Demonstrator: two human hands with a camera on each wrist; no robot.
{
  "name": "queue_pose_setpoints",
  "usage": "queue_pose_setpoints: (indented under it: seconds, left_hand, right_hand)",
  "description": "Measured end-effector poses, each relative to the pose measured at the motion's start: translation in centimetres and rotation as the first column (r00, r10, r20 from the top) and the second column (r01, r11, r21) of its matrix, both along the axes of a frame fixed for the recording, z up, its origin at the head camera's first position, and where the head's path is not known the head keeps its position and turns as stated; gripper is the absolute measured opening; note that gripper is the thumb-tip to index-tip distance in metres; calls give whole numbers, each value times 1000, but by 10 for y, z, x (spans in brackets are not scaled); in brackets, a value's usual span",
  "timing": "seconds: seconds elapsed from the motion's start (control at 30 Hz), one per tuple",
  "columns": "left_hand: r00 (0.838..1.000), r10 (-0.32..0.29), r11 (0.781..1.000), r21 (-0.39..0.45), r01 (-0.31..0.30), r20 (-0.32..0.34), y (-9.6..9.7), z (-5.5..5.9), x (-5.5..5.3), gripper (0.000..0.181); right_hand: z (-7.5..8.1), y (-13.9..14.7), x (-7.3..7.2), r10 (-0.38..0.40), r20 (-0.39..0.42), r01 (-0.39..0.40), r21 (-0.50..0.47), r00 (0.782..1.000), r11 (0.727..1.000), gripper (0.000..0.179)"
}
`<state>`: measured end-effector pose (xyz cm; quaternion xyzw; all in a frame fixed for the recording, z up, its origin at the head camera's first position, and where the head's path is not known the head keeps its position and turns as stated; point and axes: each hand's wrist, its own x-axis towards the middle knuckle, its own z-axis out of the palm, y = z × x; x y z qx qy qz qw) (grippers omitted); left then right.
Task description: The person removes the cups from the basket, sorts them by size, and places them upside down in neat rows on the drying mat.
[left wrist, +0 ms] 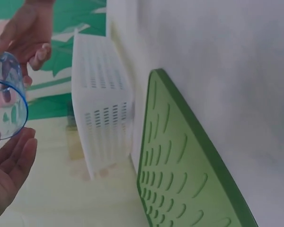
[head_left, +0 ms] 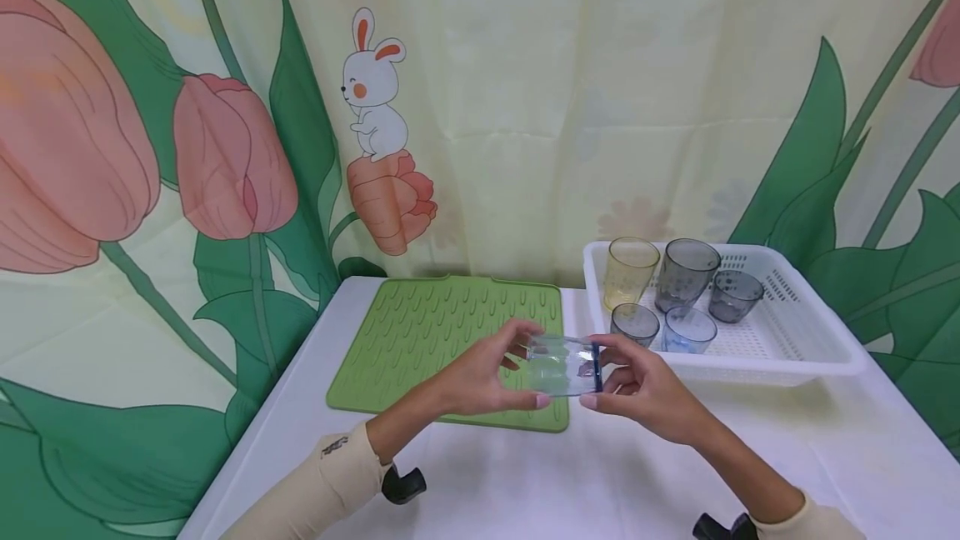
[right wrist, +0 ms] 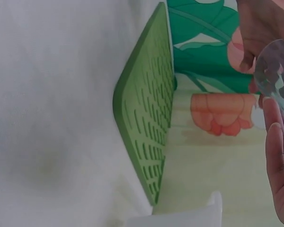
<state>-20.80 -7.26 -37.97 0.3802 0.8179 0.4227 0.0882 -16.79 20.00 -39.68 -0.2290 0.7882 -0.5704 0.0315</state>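
Observation:
A clear, blue-tinted glass [head_left: 562, 367] lies sideways in the air between the two hands, above the right edge of the green drying mat [head_left: 450, 340]. My left hand [head_left: 483, 375] pinches its left end between thumb and fingers. At the other end, beside a dark blue edge, my right hand [head_left: 647, 383] grips with thumb below and fingers above. The left wrist view shows the glass [left wrist: 7, 101] with a blue ring round one end. In the right wrist view the glass [right wrist: 277, 71] is cut off by the frame's edge.
On the right stands a white perforated basket [head_left: 813, 348]. It holds a yellow glass [head_left: 630, 273], a tall grey glass [head_left: 686, 273], two short grey glasses [head_left: 735, 297] and a blue glass [head_left: 688, 332]. A printed curtain [head_left: 517, 123] hangs behind the white-covered table [head_left: 517, 482].

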Motion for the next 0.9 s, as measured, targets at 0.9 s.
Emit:
queue_pose_setpoints:
  seconds: [0.9]
  left_hand:
    - [971, 233, 964, -144, -223, 55, -60, -36, -5, 78]
  right_hand:
    - [18, -38, -34, 10, 38, -14, 115, 999, 993, 61]
